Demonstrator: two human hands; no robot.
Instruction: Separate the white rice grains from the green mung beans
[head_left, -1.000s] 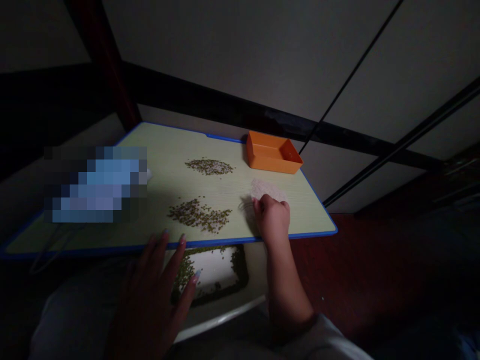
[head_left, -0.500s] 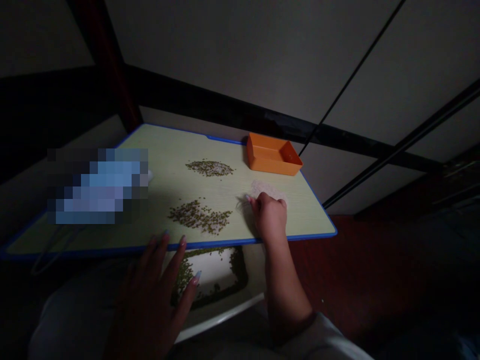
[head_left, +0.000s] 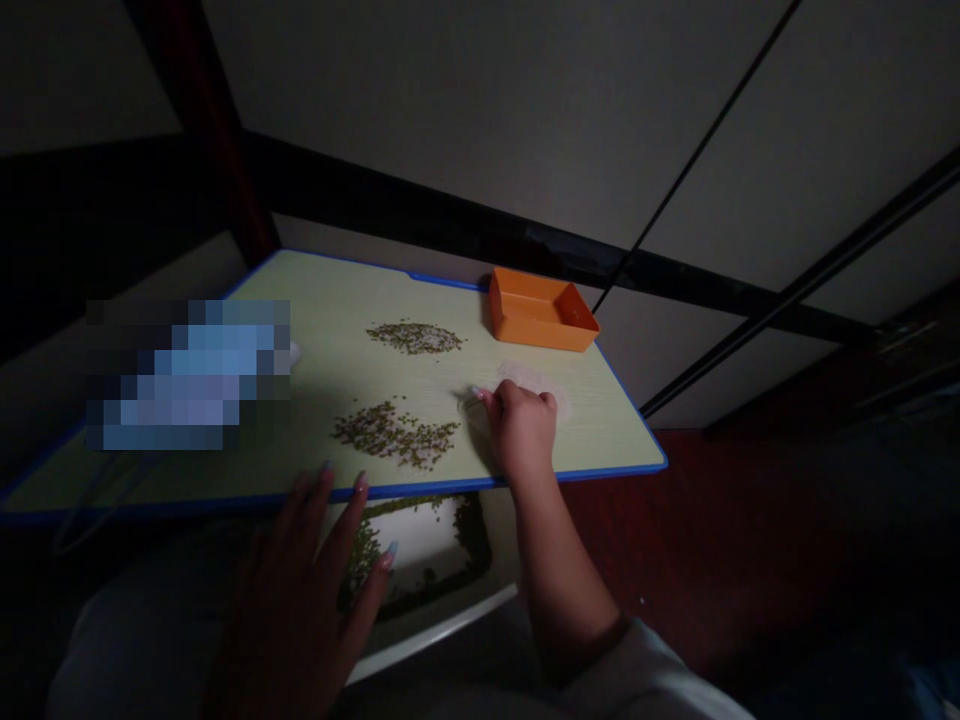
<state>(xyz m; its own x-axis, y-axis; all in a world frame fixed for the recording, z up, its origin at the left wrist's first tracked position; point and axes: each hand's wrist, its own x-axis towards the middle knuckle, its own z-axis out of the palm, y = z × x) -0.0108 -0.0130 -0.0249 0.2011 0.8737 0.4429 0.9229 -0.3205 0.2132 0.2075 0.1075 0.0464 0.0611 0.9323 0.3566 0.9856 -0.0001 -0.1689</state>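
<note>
My right hand (head_left: 522, 428) rests low over the pale folding table (head_left: 322, 300), its fingers closed with the thumb side toward the left. Whatever it may hold is hidden. Beside its knuckles lies a thin patch of pale grains (head_left: 532, 378). To its left are a near pile of mixed green and pale small grains (head_left: 394, 435) and a far pile of similar grains (head_left: 416, 337). My left hand (head_left: 315, 560) is open, fingers spread, at the table's front edge. Partly behind it sits a white tray (head_left: 442, 632) with green grains along its inner sides.
An orange open box (head_left: 536, 310) stands at the table's back right. A blurred-out bluish object (head_left: 195, 370) lies on the left, with a cord loop (head_left: 75, 530) hanging over the front edge. Pale panels (head_left: 450, 120) rise behind the table; reddish floor (head_left: 622, 530) shows at right.
My right hand has slid a little to the left across the table, away from the pale grains. My left hand stays in place. The view has shifted slightly.
</note>
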